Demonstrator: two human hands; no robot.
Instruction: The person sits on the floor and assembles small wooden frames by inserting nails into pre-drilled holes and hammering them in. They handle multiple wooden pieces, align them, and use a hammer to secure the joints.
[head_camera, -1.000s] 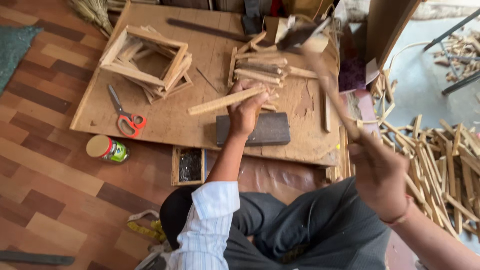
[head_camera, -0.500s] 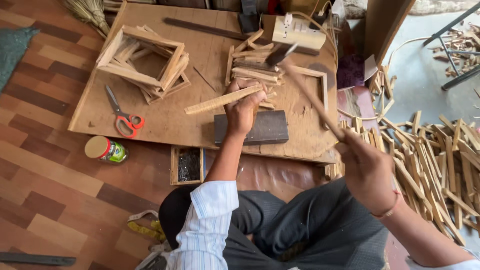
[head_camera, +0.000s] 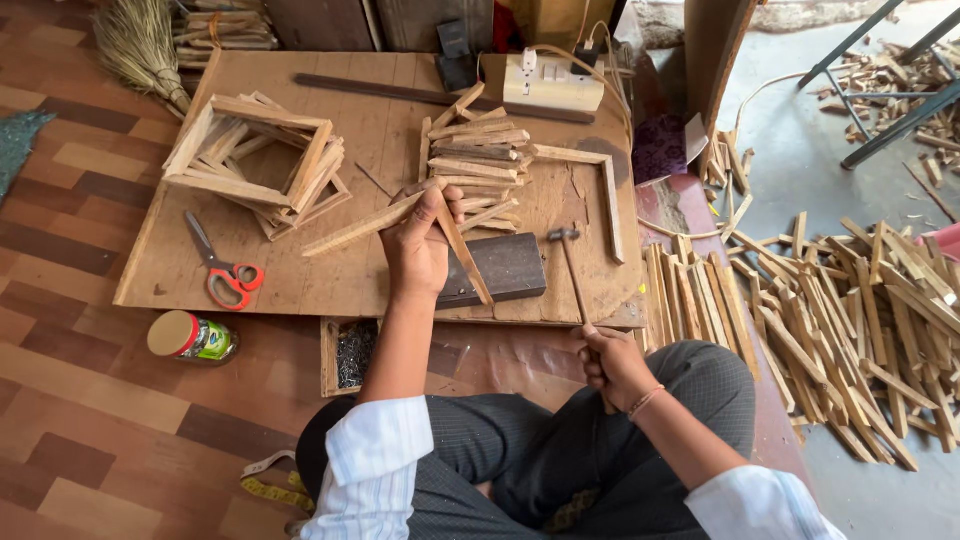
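Low plywood board (head_camera: 300, 290) on floor: left hand (head_camera: 418, 252) fingers clamped on two thin wood strips (head_camera: 375, 222) over dark block (head_camera: 505, 268), right hand (head_camera: 612, 365) fisted on hammer (head_camera: 570, 270) handle; strips likely light, stiff, splittable, best pinched near joint.

Two hands are at work: the left hand (head_camera: 418, 248) holds two wooden strips (head_camera: 375, 222) joined at a corner, and the right hand (head_camera: 610, 362) holds one hammer (head_camera: 570, 268). One dark block (head_camera: 505, 268) lies on the one wooden board (head_camera: 320, 280). There is one pair of red-handled scissors (head_camera: 222, 265), one jar with a tan lid (head_camera: 190, 338), one small tray of nails (head_camera: 348, 352) and one white power strip (head_camera: 552, 84). One stack of finished square frames (head_camera: 255, 160) stands at the board's left; the frames in it are too overlapped to count. One bundle of cut strips (head_camera: 480, 160) and one loose heap of sticks (head_camera: 850, 310) hold too many to count. One broom (head_camera: 140, 45) lies at the top left.
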